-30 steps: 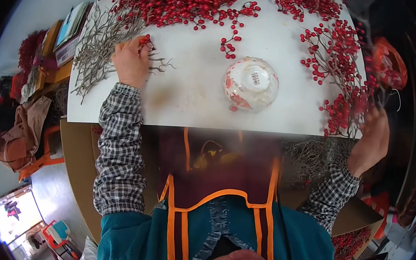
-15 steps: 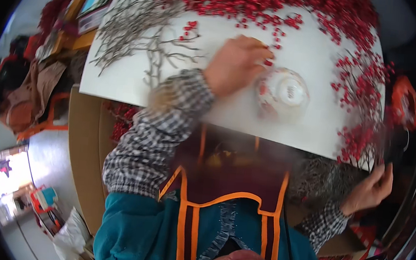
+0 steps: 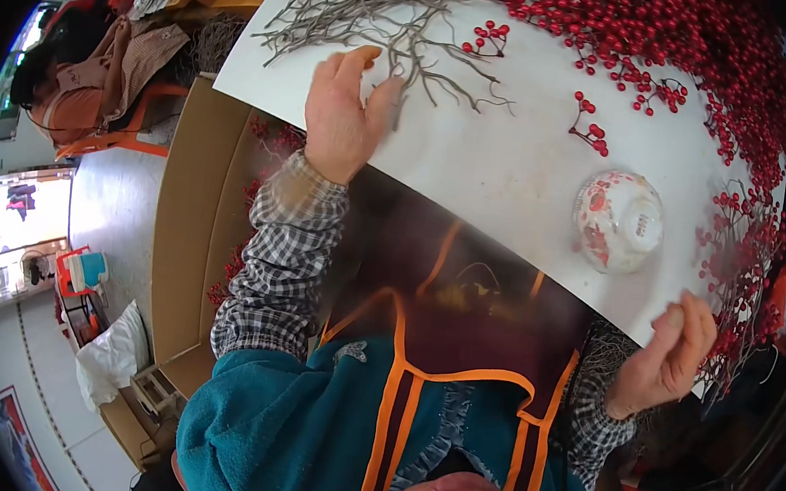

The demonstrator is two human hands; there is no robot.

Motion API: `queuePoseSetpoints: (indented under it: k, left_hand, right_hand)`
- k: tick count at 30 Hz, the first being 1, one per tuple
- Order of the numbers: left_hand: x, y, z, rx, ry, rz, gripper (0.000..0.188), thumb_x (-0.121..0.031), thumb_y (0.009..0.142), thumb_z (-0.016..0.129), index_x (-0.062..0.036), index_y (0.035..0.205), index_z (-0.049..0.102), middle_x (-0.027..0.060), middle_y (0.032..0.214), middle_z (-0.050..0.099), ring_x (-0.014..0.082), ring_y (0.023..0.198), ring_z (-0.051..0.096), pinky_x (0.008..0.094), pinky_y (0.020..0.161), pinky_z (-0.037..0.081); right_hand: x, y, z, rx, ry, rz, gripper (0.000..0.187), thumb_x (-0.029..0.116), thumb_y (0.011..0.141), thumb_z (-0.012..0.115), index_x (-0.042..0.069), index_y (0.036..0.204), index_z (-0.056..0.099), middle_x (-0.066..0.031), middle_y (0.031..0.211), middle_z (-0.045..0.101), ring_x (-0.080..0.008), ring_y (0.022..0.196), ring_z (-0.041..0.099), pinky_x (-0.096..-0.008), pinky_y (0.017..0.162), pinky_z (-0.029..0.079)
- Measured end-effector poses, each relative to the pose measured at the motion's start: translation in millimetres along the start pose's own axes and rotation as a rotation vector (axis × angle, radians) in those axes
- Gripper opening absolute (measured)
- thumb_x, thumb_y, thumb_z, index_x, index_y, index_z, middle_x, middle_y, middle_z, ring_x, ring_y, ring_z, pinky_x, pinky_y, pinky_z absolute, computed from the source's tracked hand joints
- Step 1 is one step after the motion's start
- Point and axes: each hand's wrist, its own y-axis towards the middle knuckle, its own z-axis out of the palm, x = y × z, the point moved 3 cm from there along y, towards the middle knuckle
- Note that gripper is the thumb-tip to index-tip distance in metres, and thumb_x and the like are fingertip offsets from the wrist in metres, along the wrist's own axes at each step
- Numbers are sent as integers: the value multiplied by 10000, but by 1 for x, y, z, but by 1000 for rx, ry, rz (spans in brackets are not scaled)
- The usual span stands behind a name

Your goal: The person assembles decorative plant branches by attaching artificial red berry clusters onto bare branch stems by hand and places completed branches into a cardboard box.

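Observation:
My left hand [image 3: 341, 115] is over the white tabletop's left front edge, thumb and forefinger apart beside the lower end of a bare brown branching twig [image 3: 419, 56]. Nothing shows in its grasp. At the front right edge my right hand [image 3: 668, 358] has loosely bent fingers with a gap between them, and holds nothing I can see. It is nearest to the red berry sprays [image 3: 730, 238] along the right side. An upturned white bowl with a red pattern [image 3: 601, 222] sits between the hands, closer to the right one. Small loose berry sprigs [image 3: 590, 127] lie behind it.
A large heap of red berry stems [image 3: 654, 35] covers the far right of the white table [image 3: 504, 152]. Bare twigs [image 3: 349, 3] are piled at the far left. A cardboard box [image 3: 193, 228] stands below the left edge. Another person [image 3: 88, 102] sits beyond it at the left.
My left hand has moved left from near the bowl to the bare twig. A berry sprig now lies apart behind the bowl. My right hand has come up to the table edge. The view has shifted.

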Motion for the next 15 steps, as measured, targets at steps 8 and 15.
queuePoseSetpoints:
  k: [8, 15]
  left_hand:
    - [29, -16, 4, 320, -463, -400, 331, -17, 839, 692, 60, 1126, 546, 14, 797, 581, 83, 612, 538, 217, 561, 465]
    - [3, -19, 5, 335, -1132, -684, 326, -24, 861, 676, 57, 1138, 525, 61, 858, 637, 122, 654, 617, 237, 606, 528]
  right_hand:
    - [70, 12, 117, 642, 163, -172, 225, 9, 849, 635, -4, 1073, 650, -129, 960, 615, -194, 736, 625, -323, 653, 513]
    - [86, -2, 186, 857, 226, -151, 346, 179, 863, 680, 4, 1138, 563, -132, 892, 637, -266, 672, 637, -370, 592, 512]
